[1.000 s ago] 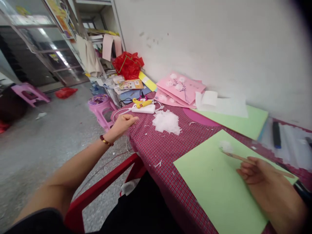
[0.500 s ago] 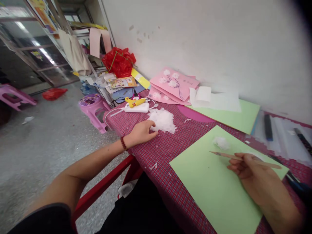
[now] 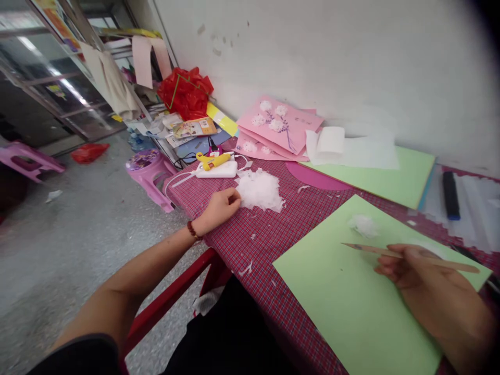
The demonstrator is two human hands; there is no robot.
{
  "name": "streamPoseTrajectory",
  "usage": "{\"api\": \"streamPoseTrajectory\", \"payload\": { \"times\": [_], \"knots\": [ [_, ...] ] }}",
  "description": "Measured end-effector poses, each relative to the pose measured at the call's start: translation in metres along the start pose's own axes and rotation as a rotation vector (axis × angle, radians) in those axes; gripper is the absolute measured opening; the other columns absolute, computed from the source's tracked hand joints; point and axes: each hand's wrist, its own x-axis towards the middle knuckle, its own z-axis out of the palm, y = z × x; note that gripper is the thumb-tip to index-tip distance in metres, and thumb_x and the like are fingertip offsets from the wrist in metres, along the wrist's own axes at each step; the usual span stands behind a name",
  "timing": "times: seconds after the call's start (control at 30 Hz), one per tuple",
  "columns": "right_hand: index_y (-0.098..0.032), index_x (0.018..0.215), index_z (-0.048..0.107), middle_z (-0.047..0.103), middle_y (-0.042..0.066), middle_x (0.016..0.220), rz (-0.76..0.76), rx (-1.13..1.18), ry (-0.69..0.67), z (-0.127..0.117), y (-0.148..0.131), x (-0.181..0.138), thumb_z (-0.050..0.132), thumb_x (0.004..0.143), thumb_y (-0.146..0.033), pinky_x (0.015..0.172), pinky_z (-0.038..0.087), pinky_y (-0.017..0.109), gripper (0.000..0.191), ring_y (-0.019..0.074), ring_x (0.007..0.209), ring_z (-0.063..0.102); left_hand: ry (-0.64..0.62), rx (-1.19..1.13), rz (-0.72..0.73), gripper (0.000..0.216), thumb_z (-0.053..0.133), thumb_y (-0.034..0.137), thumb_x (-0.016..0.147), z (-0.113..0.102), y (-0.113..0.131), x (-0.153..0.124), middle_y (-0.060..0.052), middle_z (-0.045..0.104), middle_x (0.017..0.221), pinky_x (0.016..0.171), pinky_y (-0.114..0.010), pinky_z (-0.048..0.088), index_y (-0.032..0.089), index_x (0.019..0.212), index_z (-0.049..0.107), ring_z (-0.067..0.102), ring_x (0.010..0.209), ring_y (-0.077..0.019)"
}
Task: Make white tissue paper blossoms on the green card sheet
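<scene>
My left hand (image 3: pixel 219 209) is at the near left edge of a pile of white tissue paper pieces (image 3: pixel 259 190). Its thumb and forefinger are pinched together; whatever is between them is too small to make out. In my right hand (image 3: pixel 427 289) is a slim, pointed wooden stick (image 3: pixel 369 250), its tip aimed left over a light green sheet of paper (image 3: pixel 351 302). A ruffled white paper tuft (image 3: pixel 364 225) sits on that sheet, just beyond the stick's tip.
A yellow glue gun (image 3: pixel 213 160) lies on a white power strip (image 3: pixel 219 170). Pink cards with white flowers (image 3: pixel 279 122) and a white paper roll (image 3: pixel 330 141) lie by the wall. A dark marker (image 3: pixel 450 195) is at right. A plaid cloth (image 3: pixel 250 250) covers the table.
My left hand has drawn slightly back from the white pile, and its thumb and forefinger have closed. My right hand still holds the stick over the green sheet. The view has shifted slightly.
</scene>
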Motion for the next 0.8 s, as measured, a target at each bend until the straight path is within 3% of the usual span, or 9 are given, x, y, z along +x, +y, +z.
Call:
{"api": "streamPoseTrajectory", "payload": {
  "times": [0.17, 0.27, 0.37, 0.5, 0.67, 0.8],
  "knots": [
    [-0.022, 0.078, 0.071, 0.064, 0.005, 0.07, 0.019, 0.029, 0.003, -0.006, 0.006, 0.003, 0.079, 0.063, -0.048, 0.055, 0.052, 0.02, 0.031, 0.0126, 0.059, 0.06, -0.007, -0.549, -0.246, 0.011, 0.06, 0.016, 0.071, -0.006, -0.009, 0.008, 0.002, 0.059, 0.068, 0.059, -0.021, 0.046, 0.015, 0.079, 0.053, 0.057, 0.06, -0.0087],
    [-0.023, 0.078, 0.072, 0.063, 0.008, 0.072, 0.006, 0.014, -0.003, -0.009, 0.009, 0.005, 0.077, 0.066, -0.047, 0.056, 0.051, 0.025, 0.027, 0.0132, 0.061, 0.06, -0.017, -0.69, -0.319, 0.015, 0.061, 0.016, 0.071, -0.008, -0.007, 0.008, 0.001, 0.061, 0.071, 0.062, -0.021, 0.048, 0.014, 0.084, 0.054, 0.059, 0.062, -0.0081],
    [-0.024, 0.077, 0.072, 0.061, 0.011, 0.073, -0.016, -0.02, -0.002, -0.01, 0.009, 0.006, 0.076, 0.066, -0.049, 0.056, 0.049, 0.033, 0.027, 0.015, 0.061, 0.059, -0.049, -0.647, -0.328, 0.011, 0.058, 0.023, 0.078, -0.009, -0.002, 0.006, 0.001, 0.06, 0.07, 0.063, -0.021, 0.049, 0.014, 0.083, 0.056, 0.058, 0.061, -0.0069],
    [-0.025, 0.075, 0.072, 0.059, 0.012, 0.073, -0.046, -0.056, -0.004, -0.007, 0.008, 0.006, 0.075, 0.064, -0.052, 0.056, 0.045, 0.039, 0.029, 0.0156, 0.06, 0.058, -0.065, -0.516, -0.297, 0.025, 0.056, 0.037, 0.082, -0.007, 0.002, 0.008, 0.0, 0.058, 0.067, 0.059, -0.02, 0.046, 0.014, 0.073, 0.056, 0.054, 0.058, -0.0065],
    [-0.025, 0.075, 0.073, 0.06, 0.012, 0.072, -0.08, -0.027, -0.004, -0.003, 0.008, 0.005, 0.075, 0.063, -0.052, 0.053, 0.046, 0.037, 0.03, 0.0151, 0.058, 0.059, -0.051, -0.365, -0.307, 0.013, 0.065, 0.022, 0.066, -0.004, 0.0, 0.013, 0.002, 0.056, 0.06, 0.051, -0.02, 0.038, 0.013, 0.071, 0.057, 0.049, 0.051, -0.0068],
    [-0.023, 0.079, 0.072, 0.063, 0.009, 0.07, -0.199, 0.044, 0.025, -0.002, -0.002, -0.002, 0.073, 0.07, -0.043, 0.052, 0.048, 0.031, 0.022, 0.0144, 0.058, 0.06, -0.015, -0.365, -0.246, 0.011, 0.064, 0.024, 0.067, -0.021, 0.023, 0.017, 0.002, 0.057, 0.061, 0.051, -0.021, 0.035, 0.014, 0.07, 0.06, 0.047, 0.052, -0.0079]
  ]
}}
